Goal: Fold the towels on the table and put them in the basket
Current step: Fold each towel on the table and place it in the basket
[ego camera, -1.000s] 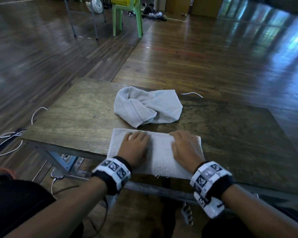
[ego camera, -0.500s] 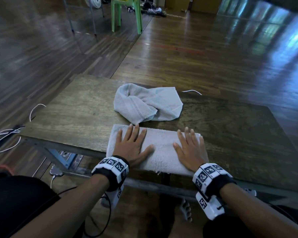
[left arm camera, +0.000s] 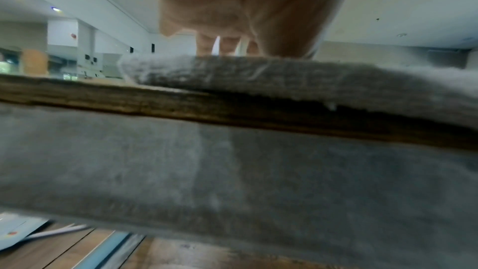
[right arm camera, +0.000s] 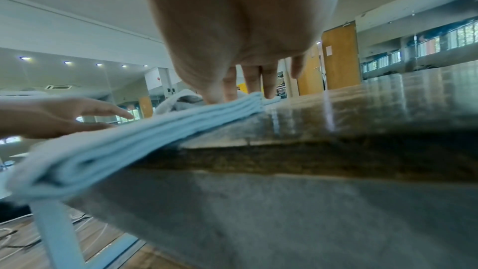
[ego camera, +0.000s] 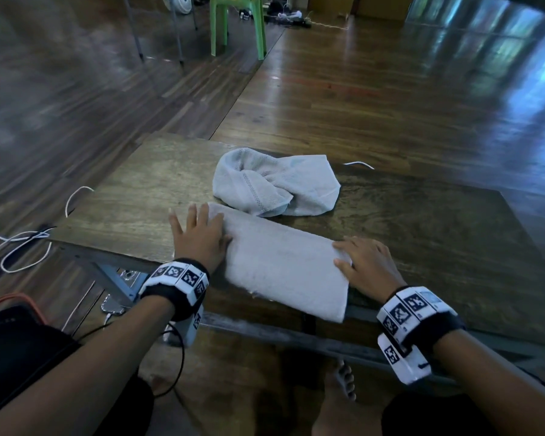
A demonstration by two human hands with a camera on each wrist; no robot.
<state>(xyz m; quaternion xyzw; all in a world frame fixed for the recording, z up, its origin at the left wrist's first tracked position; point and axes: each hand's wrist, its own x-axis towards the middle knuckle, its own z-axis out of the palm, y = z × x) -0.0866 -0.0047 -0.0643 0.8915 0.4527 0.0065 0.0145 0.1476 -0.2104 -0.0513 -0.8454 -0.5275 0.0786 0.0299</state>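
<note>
Cables, white and looped, lay on the dark wooden floor at far left, beside the worn brown wooden table. Next came the left hand, flat and spread, fingers straight, pressing the left end of the long, pale grey folded terry towel; its outer fingers reached past that end onto the bare wood. It gripped nothing. The folded towel's long axis ran from left and slightly far to right and near, along the table's near edge, and its near right corner overhung that edge. Just behind it, touching its far side, sat the crumpled pale blue-grey towel, not yet folded. The right hand rested at the towel's right end with fingers extended along the top and loosely relaxed, holding nothing; the right wrist view showed the fingertips on the stacked layers at that end. Each hand was thus at one short end, the strip stretched between them, so a further fold would probably bring one end across to the other along that axis. No basket showed in any view. A green plastic chair stood far back.
</note>
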